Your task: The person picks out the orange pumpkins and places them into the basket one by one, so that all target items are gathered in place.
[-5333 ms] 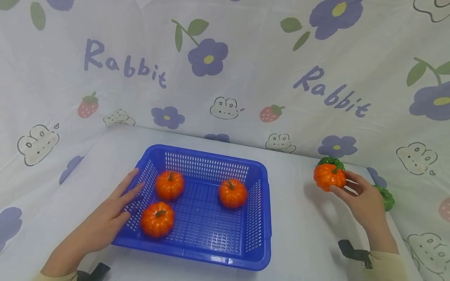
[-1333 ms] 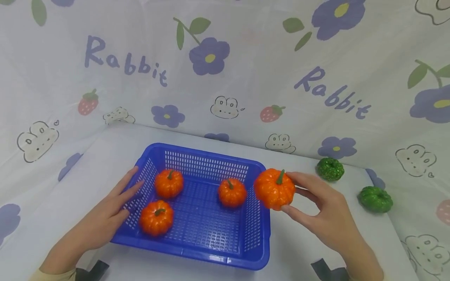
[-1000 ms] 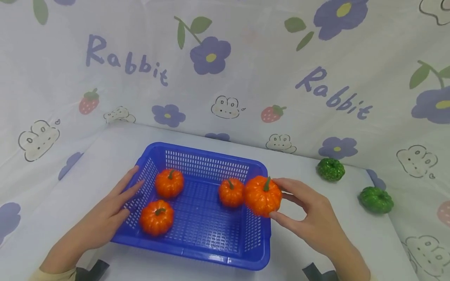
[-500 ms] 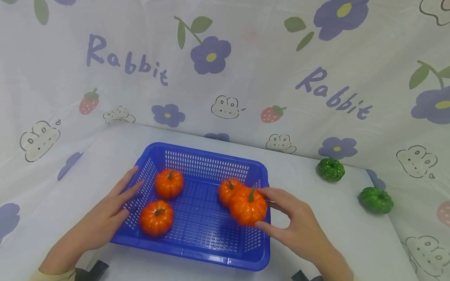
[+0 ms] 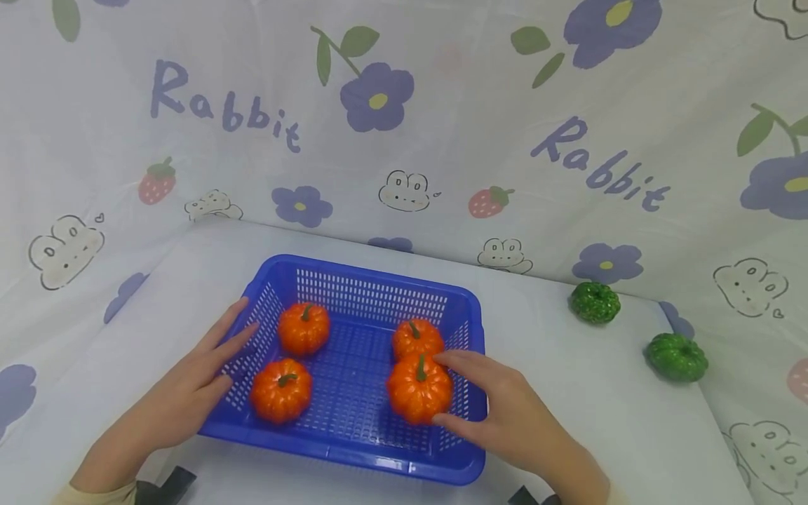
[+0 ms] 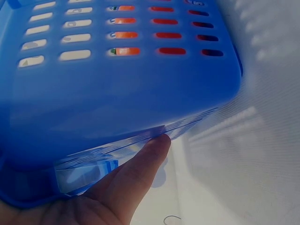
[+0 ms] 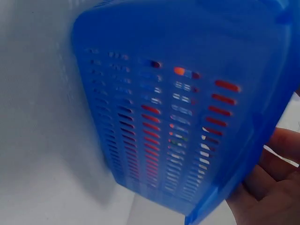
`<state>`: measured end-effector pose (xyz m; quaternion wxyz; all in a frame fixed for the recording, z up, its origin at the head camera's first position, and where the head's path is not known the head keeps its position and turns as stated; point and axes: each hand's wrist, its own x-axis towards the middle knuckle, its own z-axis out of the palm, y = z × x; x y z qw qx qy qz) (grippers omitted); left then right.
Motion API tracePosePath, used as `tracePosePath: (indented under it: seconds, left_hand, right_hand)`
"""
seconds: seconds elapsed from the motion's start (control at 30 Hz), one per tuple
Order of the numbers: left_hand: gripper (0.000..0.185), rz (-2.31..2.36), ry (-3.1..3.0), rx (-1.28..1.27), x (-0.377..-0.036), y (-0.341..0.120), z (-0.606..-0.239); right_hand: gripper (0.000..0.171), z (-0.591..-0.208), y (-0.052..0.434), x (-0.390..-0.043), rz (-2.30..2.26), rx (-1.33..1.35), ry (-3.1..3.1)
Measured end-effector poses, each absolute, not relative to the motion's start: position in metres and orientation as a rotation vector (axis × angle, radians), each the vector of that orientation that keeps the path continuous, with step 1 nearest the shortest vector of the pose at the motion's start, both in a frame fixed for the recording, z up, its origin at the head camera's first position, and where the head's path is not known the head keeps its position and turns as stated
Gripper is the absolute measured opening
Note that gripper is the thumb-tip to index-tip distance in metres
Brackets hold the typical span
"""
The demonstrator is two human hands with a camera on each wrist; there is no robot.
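Observation:
A blue slotted basket (image 5: pixel 353 454) stands on the white table and holds several orange pumpkins. My right hand (image 5: pixel 452 390) reaches over the basket's right wall and grips the front right pumpkin (image 5: pixel 416 390), fingers above it and thumb below, low at the basket floor. Another pumpkin (image 5: pixel 416 337) sits just behind it, and two more (image 5: pixel 304 327) (image 5: pixel 281 390) lie on the left side. My left hand (image 5: pixel 217 361) rests with straight fingers against the basket's left wall. The left wrist view shows fingers (image 6: pixel 140 171) under the basket rim (image 6: pixel 117 93). The right wrist view shows the basket wall (image 7: pixel 159 117) beside my palm (image 7: pixel 267 187).
Two green pumpkins (image 5: pixel 594 302) (image 5: pixel 677 356) sit on the table to the right, near the cloth backdrop. A printed cloth with flowers and rabbits hangs behind and at both sides. Bare table lies between the basket and the green pumpkins.
My right hand carried the orange pumpkin from the table's right side, over the basket's right wall, and down into the front right of the basket. The left hand stayed put.

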<state>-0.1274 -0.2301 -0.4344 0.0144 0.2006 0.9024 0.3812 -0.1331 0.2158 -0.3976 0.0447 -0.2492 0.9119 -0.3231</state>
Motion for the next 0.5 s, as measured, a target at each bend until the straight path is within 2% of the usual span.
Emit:
tracePosePath:
  seconds: [0.27, 0.5]
  left_hand:
    - [0.068, 1.177, 2.799, 0.601, -0.127, -0.230, -0.432]
    - [0.068, 1.191, 2.802, 0.625, -0.127, -0.229, -0.432]
  right_hand:
    - [0.069, -0.397, 0.206, -0.132, -0.813, -0.796, 2.770]
    - [0.064, -0.399, 0.197, -0.133, -0.636, -0.857, 2.791]
